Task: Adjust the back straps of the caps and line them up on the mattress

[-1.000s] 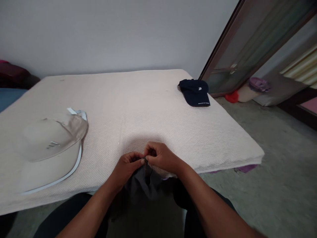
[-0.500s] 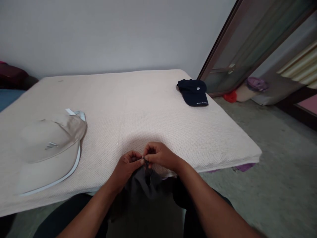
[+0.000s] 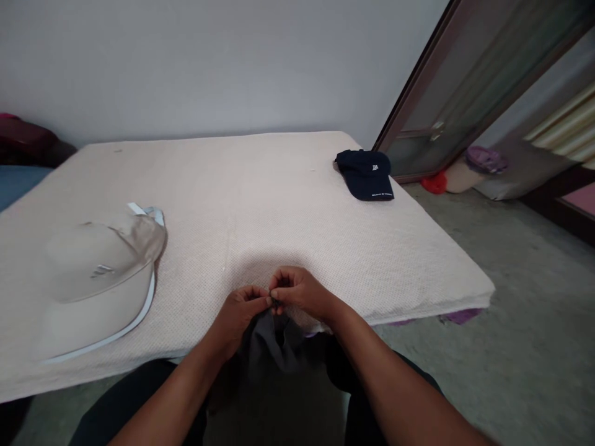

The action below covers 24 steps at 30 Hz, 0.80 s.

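Observation:
Both hands meet at the near edge of the bed, in front of my knees. My left hand [image 3: 238,314] is closed, thumb and fingers pinching the strap end of a dark grey cap [image 3: 267,347]. From the other side my right hand [image 3: 298,288] pinches the same narrow strap, its fingertips touching those of the left. Most of the grey cap hangs below the hands in shadow, so its full shape is hidden. A beige cap [image 3: 100,260] with a pale-edged brim lies to the left. Farther off to the right rests a navy cap [image 3: 365,174] with a small white logo.
A cream textured cover [image 3: 260,186] lies over the bed, which reaches back to a plain wall [image 3: 223,68]. Right of it are a glass-panelled door [image 3: 446,105], grey floor [image 3: 520,279] and a red item [image 3: 434,183]. Dark red and blue items sit at far left.
My hands stay together at the grey cap's strap, with only small finger movements. The whole view has shifted slightly, so the caps appear a little farther right.

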Tool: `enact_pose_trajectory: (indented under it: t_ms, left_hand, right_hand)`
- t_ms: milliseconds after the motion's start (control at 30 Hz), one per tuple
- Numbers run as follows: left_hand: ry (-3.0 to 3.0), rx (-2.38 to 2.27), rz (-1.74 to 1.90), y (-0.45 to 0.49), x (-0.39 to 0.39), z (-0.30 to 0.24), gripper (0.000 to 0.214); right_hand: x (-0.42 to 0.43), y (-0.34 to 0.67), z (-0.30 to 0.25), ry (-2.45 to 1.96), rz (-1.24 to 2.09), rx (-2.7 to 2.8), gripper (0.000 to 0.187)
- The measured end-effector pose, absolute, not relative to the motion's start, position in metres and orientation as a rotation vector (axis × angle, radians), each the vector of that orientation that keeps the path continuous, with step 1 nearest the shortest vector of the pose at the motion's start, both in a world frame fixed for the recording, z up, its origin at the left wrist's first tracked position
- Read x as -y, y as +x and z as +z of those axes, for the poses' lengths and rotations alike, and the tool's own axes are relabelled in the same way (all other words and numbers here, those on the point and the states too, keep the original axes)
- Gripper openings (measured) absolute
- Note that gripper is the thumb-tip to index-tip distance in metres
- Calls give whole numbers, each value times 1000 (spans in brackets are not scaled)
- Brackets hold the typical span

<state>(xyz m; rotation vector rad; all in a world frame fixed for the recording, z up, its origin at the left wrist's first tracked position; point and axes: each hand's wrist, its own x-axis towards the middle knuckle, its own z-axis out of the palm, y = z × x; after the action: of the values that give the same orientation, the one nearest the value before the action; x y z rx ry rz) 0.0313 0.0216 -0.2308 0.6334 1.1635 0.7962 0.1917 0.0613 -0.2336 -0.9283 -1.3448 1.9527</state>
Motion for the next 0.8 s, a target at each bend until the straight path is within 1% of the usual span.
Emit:
enact_pose_trajectory:
  t_ms: [433, 800]
  left_hand:
    - [790, -1201, 886, 36, -25, -226, 13]
    - [787, -1276, 806, 36, -25, -232, 17]
  right_hand:
    - [-60, 188, -236, -926, 1861, 1301, 6]
    - [-58, 190, -237, -940, 1810, 1343, 5]
